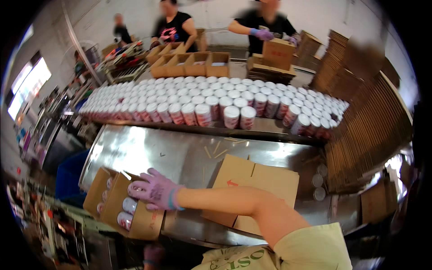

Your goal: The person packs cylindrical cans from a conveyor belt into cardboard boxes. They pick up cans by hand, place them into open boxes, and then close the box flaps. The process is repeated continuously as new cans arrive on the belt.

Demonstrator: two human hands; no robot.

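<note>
My right hand (156, 190), in a purple glove, reaches left across an open cardboard box (150, 222) at the table's left end. Its fingers are spread over a can (134, 189) in the box, and the fingertips seem to touch it. Two more white-and-red cans, a can (129, 205) and a can (124, 220), lie in line with it. Beyond a cardboard wall or flap (112, 198) is another row of cans (105, 195), partly hidden. My left hand (154, 253), gloved, hangs low by the lower edge in shadow; its fingers are not clear.
Flattened cardboard (274, 180) lies under my right forearm on the metal table (180, 153). Behind stand many white-topped cans (193, 96). Stacked flat cartons (369, 135) rise at right; loose discs (318, 181) lie nearby. Co-workers (265, 36) handle boxes across the cans.
</note>
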